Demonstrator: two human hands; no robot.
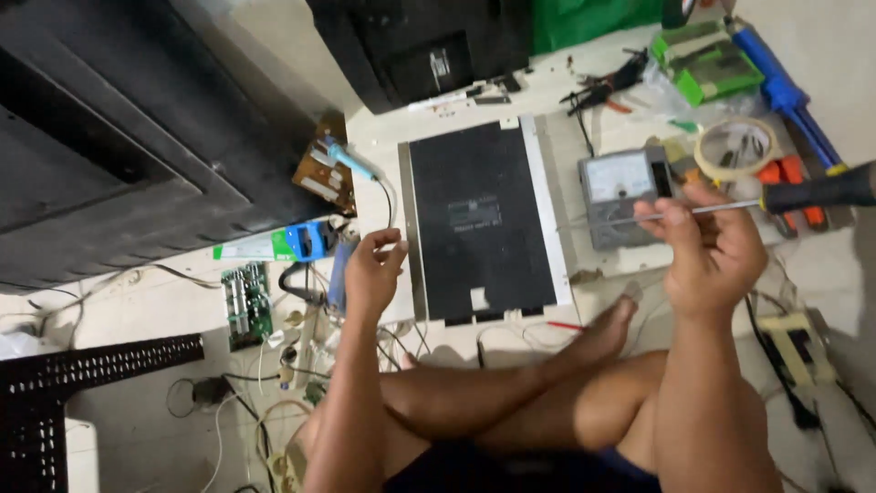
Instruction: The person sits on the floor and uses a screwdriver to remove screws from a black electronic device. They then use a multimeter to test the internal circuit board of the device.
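My right hand (710,245) is raised over the floor and grips the metal shaft of a screwdriver (785,197) with a black and yellow handle that points right. My left hand (373,270) hovers by the left edge of a flat black panel with a silver frame (481,219); its fingers are pinched together, and I cannot tell whether something small is between them. A grey analog meter (617,195) lies just behind my right hand. My crossed bare legs fill the lower middle.
A large black casing (119,128) fills the left. A brown circuit board (321,173) with a blue soldering iron, a green circuit board (245,305), a tape roll (735,148), pliers, a blue pump-like tool (785,87), loose wires and a black perforated stand (55,383) lie around.
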